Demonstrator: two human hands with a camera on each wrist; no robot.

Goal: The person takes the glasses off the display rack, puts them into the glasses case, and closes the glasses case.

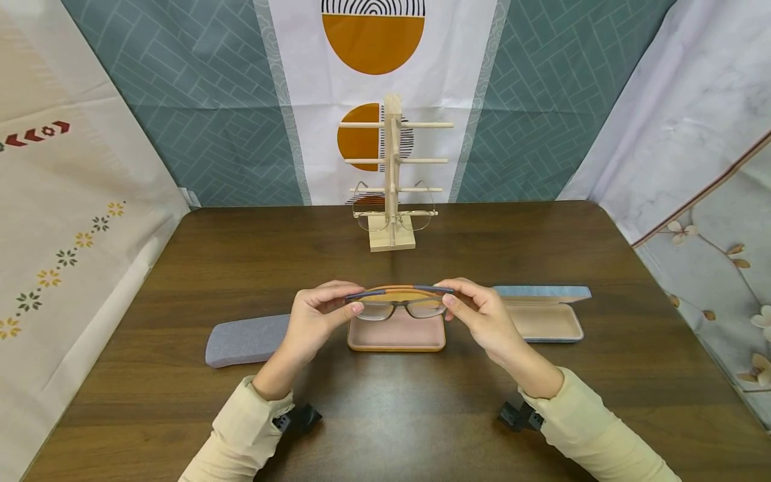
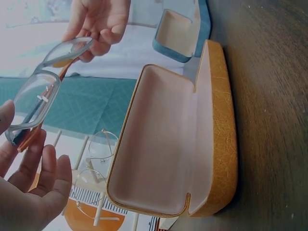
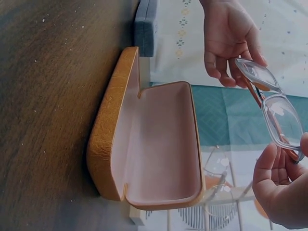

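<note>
Both hands hold a pair of eyeglasses (image 1: 376,310) by its two ends. Its frame is greyish with clear lenses, and the dark and orange temples lie folded behind. My left hand (image 1: 314,318) pinches the left end between thumb and fingers; at the other end, my right hand (image 1: 484,318) does the same. Below and behind the glasses stands an orange glasses case (image 2: 224,130), open, with pale pink lining (image 1: 396,333). In the wrist views the glasses are apart from the case, and nothing lies inside it.
A grey glasses case (image 1: 247,340), closed, lies left of the orange one. To the right a blue case (image 1: 542,292) stands open with beige lining. Farther back, a wooden display stand (image 1: 392,154) carries thin wire-rimmed glasses (image 1: 420,213) on a low peg.
</note>
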